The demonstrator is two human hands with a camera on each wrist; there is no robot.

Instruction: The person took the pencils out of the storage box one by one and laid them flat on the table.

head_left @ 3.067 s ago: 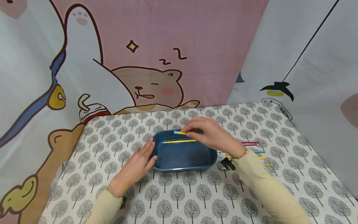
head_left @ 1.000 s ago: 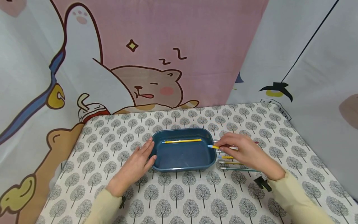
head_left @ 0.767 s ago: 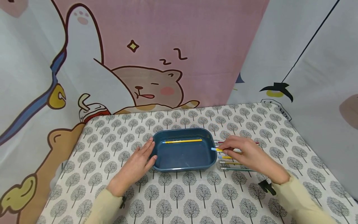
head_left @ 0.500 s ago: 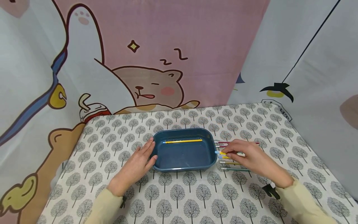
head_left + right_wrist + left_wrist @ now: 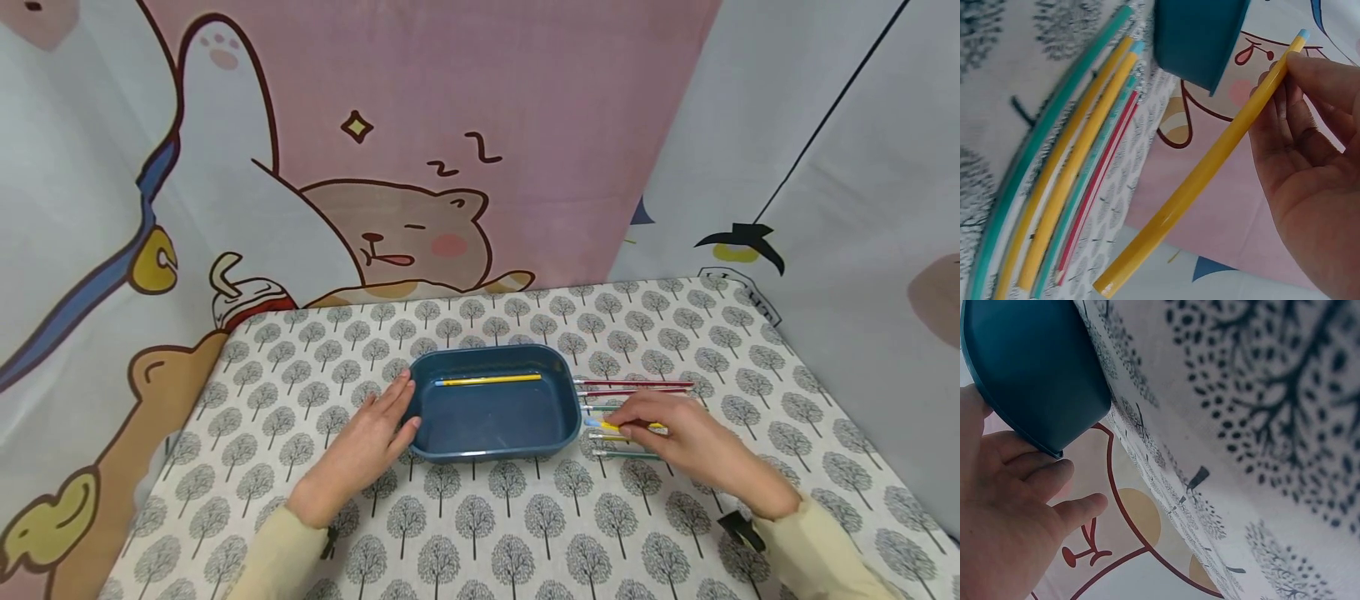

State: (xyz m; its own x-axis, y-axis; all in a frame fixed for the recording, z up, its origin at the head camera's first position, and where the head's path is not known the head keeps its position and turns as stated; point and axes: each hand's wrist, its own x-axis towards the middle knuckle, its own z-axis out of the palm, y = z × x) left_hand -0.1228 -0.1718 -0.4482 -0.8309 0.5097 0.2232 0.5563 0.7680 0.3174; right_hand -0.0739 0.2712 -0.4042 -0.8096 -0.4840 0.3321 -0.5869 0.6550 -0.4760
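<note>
A dark blue tray (image 5: 487, 455) rests on the tree-print cloth, and a yellow pencil (image 5: 495, 379) with a light blue end lies inside along its far side. My left hand (image 5: 360, 446) touches the tray's left end with fingers stretched out. Just right of the tray, my right hand (image 5: 686, 429) pinches another yellow pencil (image 5: 1210, 169) near its light blue end, between thumb and fingers. In the right wrist view it hangs apart from a row of pencils on the cloth; among them is a similar yellow pencil (image 5: 1079, 159). My right hand hides part of that row in the head view.
Two red pencils (image 5: 637, 387) lie at the far side of the row, a green pencil (image 5: 626, 454) at its near side. The tree-print cloth (image 5: 510, 533) covers the table. Cartoon-print curtains (image 5: 577, 125) stand at the back and sides.
My right hand has carried the yellow pencil from over the tray to the right, then nearer along the row of pencils. My left hand has stayed at the tray.
</note>
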